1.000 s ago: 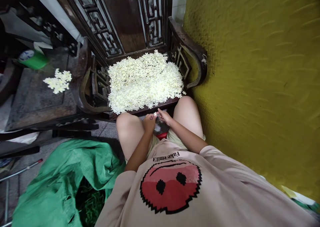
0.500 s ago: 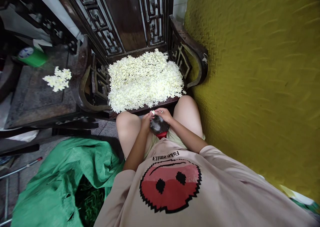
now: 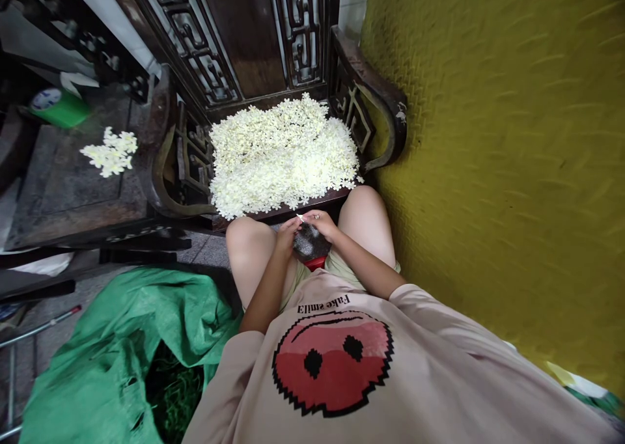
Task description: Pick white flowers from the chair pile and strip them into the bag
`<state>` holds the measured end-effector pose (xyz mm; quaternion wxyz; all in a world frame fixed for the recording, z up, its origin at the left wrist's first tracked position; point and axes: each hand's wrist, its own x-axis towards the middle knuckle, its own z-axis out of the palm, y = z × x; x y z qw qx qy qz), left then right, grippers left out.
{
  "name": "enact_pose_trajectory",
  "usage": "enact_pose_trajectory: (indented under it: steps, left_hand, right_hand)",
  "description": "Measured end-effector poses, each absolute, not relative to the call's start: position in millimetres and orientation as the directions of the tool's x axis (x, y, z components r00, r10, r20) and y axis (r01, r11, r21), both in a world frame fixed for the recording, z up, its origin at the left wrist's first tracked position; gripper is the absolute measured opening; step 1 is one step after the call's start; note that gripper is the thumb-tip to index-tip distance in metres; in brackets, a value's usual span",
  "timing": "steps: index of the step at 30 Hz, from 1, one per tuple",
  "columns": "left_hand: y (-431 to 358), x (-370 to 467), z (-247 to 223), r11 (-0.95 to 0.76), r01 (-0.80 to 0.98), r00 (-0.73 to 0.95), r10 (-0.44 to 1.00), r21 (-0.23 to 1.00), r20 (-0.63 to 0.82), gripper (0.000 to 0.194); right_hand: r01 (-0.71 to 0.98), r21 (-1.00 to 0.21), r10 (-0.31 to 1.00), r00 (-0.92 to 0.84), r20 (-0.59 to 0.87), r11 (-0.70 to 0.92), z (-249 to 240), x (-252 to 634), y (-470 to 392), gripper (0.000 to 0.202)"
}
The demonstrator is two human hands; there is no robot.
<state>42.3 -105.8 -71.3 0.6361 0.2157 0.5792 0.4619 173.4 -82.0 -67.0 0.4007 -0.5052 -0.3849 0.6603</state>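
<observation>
Between my knees, my left hand (image 3: 288,231) and my right hand (image 3: 321,222) meet at the fingertips. Both are closed in a pinch around one small white flower (image 3: 300,218), which shows only partly between the fingers. A ring sits on my right hand. Just beyond them, a thick heap of loose white flowers (image 3: 286,157) covers the seat of a dark carved wooden chair (image 3: 342,200). A few fallen blossoms lie at the seat's front edge.
To the left, a dark wooden side table (image 3: 63,190) bears a small flower cluster (image 3: 111,152) and a green roll (image 3: 61,107). A green sack (image 3: 97,353) holding green strands lies on the floor at lower left. A yellow textured surface (image 3: 498,157) rises along the right.
The flower between my fingertips has turned slightly and shows as a thinner white shape. My left fingers have come closer to my right ones. The view has shifted slightly.
</observation>
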Motion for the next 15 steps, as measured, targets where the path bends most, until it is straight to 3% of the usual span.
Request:
enact_pose_trajectory:
  steps: [15]
  left_hand:
    - [-104.5, 40.7, -78.4, 0.450, -0.294, -0.117, 0.858, 0.843, -0.499, 0.042]
  right_hand:
    - [-0.186, -0.852, 0.868, -0.204, -0.453, -0.489, -66.5, 173.9, -82.3, 0.036]
